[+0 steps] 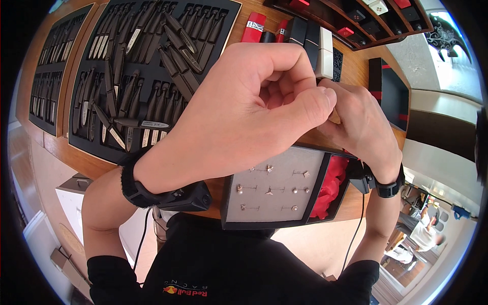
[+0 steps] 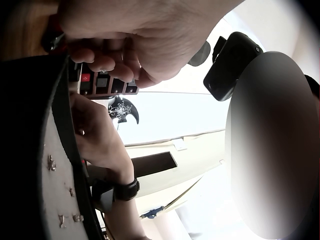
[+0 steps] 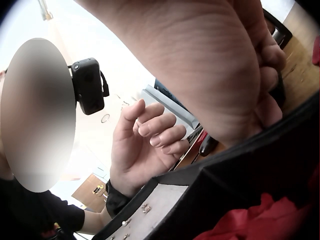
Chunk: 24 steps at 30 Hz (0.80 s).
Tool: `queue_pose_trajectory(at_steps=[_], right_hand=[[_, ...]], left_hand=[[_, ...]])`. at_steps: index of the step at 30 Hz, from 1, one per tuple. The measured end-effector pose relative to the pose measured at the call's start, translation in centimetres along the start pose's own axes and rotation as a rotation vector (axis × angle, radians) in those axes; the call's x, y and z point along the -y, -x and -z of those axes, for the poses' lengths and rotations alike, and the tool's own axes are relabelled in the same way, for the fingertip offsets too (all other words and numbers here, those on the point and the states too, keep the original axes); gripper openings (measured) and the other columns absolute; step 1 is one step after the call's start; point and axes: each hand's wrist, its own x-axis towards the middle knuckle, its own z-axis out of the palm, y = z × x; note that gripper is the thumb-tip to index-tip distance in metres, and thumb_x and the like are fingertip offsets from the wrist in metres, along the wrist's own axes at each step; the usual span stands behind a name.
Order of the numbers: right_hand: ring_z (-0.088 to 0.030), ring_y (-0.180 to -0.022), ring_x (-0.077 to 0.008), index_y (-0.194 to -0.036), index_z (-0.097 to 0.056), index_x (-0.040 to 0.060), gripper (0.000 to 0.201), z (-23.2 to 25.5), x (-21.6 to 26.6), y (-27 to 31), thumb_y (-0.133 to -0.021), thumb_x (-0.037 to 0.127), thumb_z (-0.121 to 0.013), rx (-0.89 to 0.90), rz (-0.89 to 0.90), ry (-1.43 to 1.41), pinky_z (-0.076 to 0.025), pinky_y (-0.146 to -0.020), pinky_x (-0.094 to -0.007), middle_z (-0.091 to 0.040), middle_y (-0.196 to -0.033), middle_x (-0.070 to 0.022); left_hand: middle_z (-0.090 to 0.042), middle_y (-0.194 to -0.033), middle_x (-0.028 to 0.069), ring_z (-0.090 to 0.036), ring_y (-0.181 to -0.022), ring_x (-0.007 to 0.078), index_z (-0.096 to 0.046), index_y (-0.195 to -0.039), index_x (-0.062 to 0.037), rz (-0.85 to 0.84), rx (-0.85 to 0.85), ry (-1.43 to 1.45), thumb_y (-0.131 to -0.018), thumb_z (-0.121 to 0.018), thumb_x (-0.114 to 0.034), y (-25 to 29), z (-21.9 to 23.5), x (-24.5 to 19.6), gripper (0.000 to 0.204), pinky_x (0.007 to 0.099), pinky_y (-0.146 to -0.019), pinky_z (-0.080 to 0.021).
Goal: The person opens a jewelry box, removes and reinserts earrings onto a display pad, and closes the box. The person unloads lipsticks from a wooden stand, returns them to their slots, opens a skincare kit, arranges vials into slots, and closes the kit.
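Observation:
In the head view my left hand [image 1: 249, 107] is held over the table with its fingers curled, the thumb tip close to the index finger and overlapping my right hand [image 1: 358, 119]. A tiny shiny speck shows by its fingertips in the left wrist view; I cannot tell whether it is held. The right hand's fingers are bent, their tips mostly hidden. A small pearl earring [image 2: 81, 132] shows at that hand. Just below both hands lies a black-edged box with a grey display pad [image 1: 262, 206], bearing several earrings [image 1: 269, 191] in rows. Red crinkled paper [image 1: 331, 185] fills its side compartment.
Black trays [image 1: 81, 133] of dark slim pieces with pale labels take up the left, several pieces lying loose on top. Behind the hands are red and black boxes [image 1: 254, 28] and a wooden rack [image 1: 345, 20]. A black tray [image 1: 391, 96] stands at right.

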Motion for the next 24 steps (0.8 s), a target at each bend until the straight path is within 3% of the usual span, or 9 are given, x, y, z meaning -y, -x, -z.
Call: queue_pose_trajectory(at_steps=[4, 24], right_hand=[[-0.071, -0.077, -0.0369, -0.095, -0.063, 0.0025, 0.015, 0.08, -0.07, 0.01, -0.085, 0.003, -0.074, 0.002, 0.01, -0.01, -0.055, -0.068, -0.0457, -0.069, -0.077, -0.0146], [-0.071, -0.074, -0.0359, -0.092, -0.064, 0.0026, 0.015, -0.02, -0.13, -0.03, -0.082, 0.004, -0.075, -0.021, 0.033, -0.007, -0.056, -0.067, -0.0448, -0.07, -0.075, -0.0137]], left_hand=[[-0.056, -0.078, -0.0052, -0.046, -0.072, 0.0022, -0.061, -0.085, -0.004, -0.062, 0.032, -0.084, -0.102, -0.074, -0.011, -0.09, 0.15, 0.37, 0.022, 0.0222, -0.064, -0.037], [-0.057, -0.077, -0.0048, -0.048, -0.072, 0.0029, -0.062, -0.085, -0.0043, -0.059, 0.045, -0.151, -0.101, -0.075, -0.012, 0.01, 0.14, 0.51, 0.022, 0.0226, -0.066, -0.04]])
